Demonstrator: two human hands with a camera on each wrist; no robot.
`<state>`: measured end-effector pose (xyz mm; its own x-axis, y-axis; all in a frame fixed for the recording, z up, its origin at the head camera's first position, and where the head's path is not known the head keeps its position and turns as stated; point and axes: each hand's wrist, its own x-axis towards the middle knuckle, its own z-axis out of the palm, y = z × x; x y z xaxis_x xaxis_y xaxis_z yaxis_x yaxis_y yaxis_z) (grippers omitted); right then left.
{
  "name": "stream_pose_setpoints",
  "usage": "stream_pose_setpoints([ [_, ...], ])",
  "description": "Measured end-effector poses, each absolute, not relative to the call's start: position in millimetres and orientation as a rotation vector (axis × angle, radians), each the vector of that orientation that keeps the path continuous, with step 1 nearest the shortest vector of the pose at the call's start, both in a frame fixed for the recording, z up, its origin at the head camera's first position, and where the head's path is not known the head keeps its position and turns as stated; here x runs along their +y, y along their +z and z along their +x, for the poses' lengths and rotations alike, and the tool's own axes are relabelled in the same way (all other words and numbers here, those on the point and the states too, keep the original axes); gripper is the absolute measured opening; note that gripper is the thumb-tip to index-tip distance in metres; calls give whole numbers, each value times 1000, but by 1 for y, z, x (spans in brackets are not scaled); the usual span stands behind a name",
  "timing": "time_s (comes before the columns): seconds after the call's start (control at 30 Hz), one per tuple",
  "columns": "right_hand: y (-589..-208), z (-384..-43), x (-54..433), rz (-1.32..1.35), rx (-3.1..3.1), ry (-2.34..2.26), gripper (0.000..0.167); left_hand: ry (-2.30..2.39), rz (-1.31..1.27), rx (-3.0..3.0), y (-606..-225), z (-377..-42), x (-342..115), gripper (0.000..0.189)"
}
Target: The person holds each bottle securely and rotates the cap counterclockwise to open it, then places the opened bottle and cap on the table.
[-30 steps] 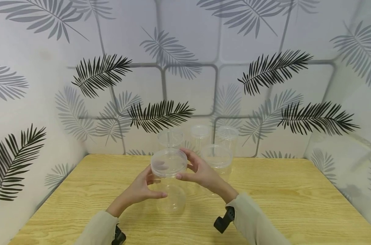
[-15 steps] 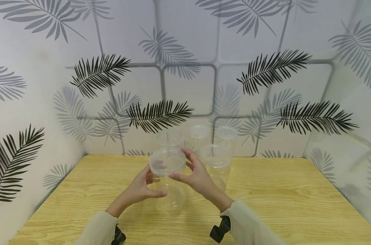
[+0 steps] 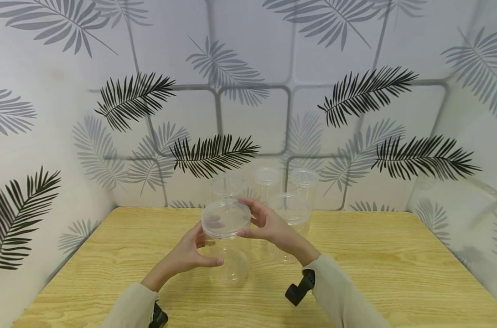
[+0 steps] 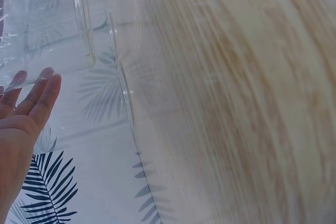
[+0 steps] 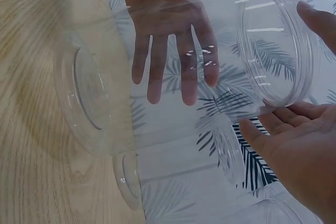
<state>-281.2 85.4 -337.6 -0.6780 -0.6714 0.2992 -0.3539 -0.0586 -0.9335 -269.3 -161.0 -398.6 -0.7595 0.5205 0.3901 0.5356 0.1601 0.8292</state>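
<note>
A clear plastic jar [image 3: 231, 269] stands upright on the wooden table in front of me, with a round clear lid [image 3: 226, 217] on its mouth. My left hand [image 3: 188, 251] holds the jar's body from the left, fingers behind and thumb in front; its fingers show through the clear wall in the right wrist view. At the rim, my right hand [image 3: 271, 228] grips the lid, thumb on the near side and fingers round the far right edge. In the left wrist view the left hand's fingertips [image 4: 48, 85] lie against the jar wall.
Another large clear jar [image 3: 290, 214] stands just right of the held one, partly behind my right hand. Farther back are a wide jar [image 3: 228, 184] and two narrower jars, one in the middle [image 3: 267, 176] and one at right [image 3: 305, 178]. A leaf-patterned wall [image 3: 252, 120] closes off the table's rear.
My right hand and wrist swung slightly left with the thumb along the lid's rim, then back right and up. My left hand has stayed on the jar's body.
</note>
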Motion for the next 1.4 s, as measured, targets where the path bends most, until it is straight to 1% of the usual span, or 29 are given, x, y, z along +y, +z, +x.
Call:
stream_pose_setpoints([
  [0.27,-338,-285,86,-1113,1836,-1813,83,-1716,-1076,-2382,-398,-269,-160,93],
  [0.53,-346,-269,73,-1077,2128,-1937,79,-1673,-1065,-2374,-399,-269,-162,92],
  [0.7,-350,-259,62,-949,2295,-1982,84,-1666,-1049,-2380,-400,-270,-161,92],
  [0.83,-351,-258,59,-918,2332,-1994,84,-1664,-1033,-2392,-399,-270,-160,92],
  [1.03,-350,-261,63,-965,2267,-1976,83,-1691,-1056,-2383,-397,-268,-160,92],
  [1.27,-348,-273,75,-1084,1986,-1926,78,-1733,-1110,-2369,-395,-267,-160,95],
  [1.4,-347,-279,81,-1129,1875,-1896,80,-1742,-1124,-2384,-394,-267,-159,94],
])
